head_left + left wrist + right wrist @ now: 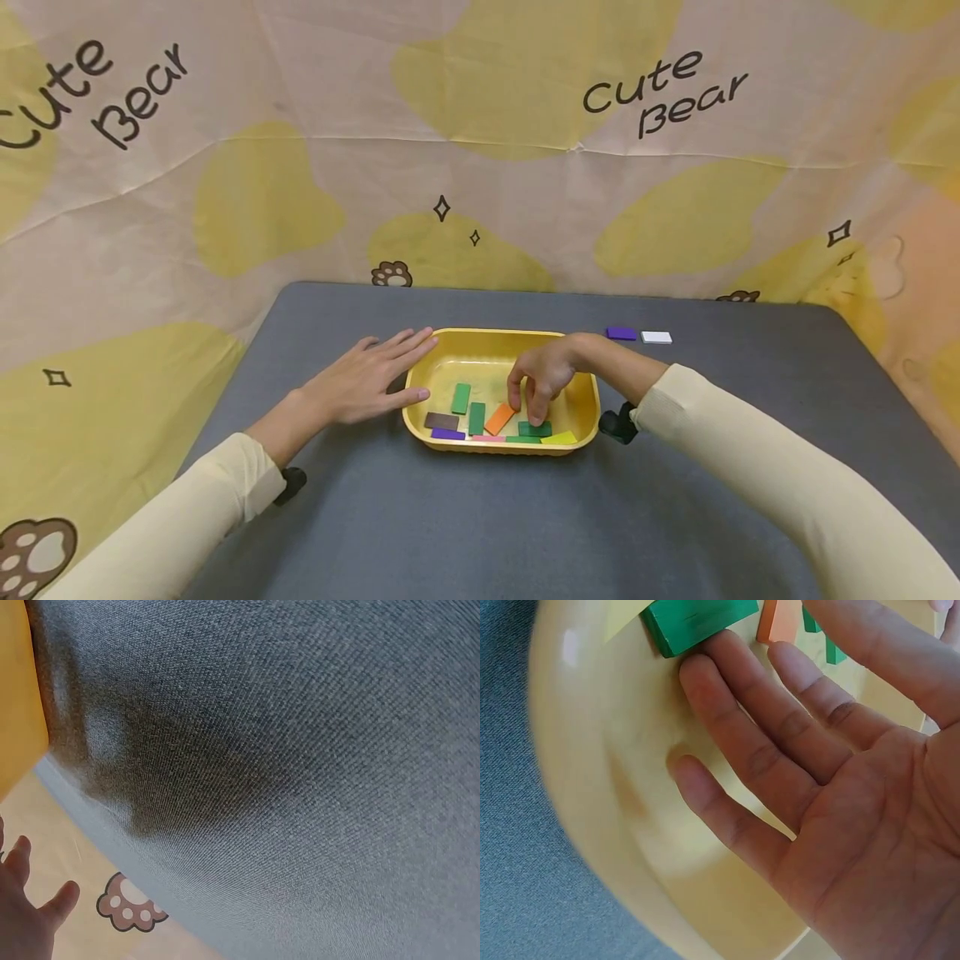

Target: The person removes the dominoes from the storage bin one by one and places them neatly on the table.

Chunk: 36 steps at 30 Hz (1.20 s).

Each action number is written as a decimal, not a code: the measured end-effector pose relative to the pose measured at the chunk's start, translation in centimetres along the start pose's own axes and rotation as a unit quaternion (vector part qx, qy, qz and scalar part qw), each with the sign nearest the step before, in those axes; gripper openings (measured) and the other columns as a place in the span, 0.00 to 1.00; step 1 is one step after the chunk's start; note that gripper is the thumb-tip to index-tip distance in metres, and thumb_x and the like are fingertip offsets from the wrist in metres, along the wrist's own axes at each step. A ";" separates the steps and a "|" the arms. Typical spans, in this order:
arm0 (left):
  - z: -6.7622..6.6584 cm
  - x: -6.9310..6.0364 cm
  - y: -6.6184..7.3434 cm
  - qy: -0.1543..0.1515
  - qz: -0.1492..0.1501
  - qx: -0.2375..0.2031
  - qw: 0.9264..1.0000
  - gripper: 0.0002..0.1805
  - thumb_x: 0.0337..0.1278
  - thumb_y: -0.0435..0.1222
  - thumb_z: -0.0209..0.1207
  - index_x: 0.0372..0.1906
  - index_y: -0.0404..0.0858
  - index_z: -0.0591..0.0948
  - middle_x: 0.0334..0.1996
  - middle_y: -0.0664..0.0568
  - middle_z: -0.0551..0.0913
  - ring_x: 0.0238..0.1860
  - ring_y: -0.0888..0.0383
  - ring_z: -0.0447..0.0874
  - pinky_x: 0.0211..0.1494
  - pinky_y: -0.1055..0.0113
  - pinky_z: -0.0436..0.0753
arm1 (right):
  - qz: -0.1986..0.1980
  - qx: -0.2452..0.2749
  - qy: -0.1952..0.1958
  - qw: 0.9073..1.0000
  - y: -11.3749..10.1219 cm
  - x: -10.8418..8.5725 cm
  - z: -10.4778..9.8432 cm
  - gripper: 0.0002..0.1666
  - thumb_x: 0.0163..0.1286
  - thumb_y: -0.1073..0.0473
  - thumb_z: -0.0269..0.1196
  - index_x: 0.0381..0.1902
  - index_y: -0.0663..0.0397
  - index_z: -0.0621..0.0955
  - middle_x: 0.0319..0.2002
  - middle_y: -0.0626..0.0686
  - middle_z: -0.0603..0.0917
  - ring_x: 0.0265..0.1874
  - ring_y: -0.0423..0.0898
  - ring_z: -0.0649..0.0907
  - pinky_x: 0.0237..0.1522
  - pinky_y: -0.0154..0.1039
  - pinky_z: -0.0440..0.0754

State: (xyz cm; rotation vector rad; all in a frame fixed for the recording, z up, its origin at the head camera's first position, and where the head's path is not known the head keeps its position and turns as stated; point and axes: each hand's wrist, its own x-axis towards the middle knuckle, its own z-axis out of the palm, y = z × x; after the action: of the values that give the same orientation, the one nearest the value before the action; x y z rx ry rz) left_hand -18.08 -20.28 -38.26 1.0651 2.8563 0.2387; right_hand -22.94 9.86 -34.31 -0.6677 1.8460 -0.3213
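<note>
Holding the left hand (375,379) spread at the left rim of the yellow tray (480,373), frame centre, gripping nothing, presumably to steady it. Touching a dark green block (529,431), lower centre, with the right hand (546,373), fingers loosely extended, pinching nothing, angled down perhaps to clear the wall.

You have your right hand (855,802) over the tray (577,765), fingers extended; two fingertips (703,679) at the edge of a green block (701,622), contact unclear. Orange block (780,620) just beside.

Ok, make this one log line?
left grip: at rim of yellow tray; right grip: inside, at green block; purple block, white block: outside tray
</note>
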 end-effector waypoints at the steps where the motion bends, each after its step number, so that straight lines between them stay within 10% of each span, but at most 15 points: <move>1: 0.0 0.0 0.0 -0.001 0.000 -0.001 1.000 0.44 0.68 0.66 0.44 0.81 0.50 0.51 0.79 0.56 0.50 0.78 0.48 0.51 0.70 0.35 0.58 | 0.001 -0.001 0.000 1.000 0.0 0.1 0.0 0.19 0.63 0.61 0.70 0.50 0.56 0.79 0.34 0.46 0.83 0.35 0.40 0.75 0.38 0.32 0.70; 36: 0.1 0.1 0.0 0.002 0.004 0.003 1.000 0.44 0.68 0.65 0.44 0.80 0.49 0.52 0.79 0.55 0.50 0.78 0.47 0.51 0.70 0.36 0.59 | 0.043 -0.063 0.004 0.997 -1.3 1.7 0.9 0.03 0.66 0.63 0.69 0.33 0.57 0.86 0.27 0.44 0.80 0.29 0.42 0.76 0.37 0.38 0.71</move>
State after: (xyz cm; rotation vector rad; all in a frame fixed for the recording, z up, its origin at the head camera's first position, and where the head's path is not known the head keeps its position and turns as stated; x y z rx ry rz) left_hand -18.15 -20.23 -38.39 1.0774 2.8585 0.2337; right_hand -22.16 7.88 -35.31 -0.6713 1.9087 -0.1511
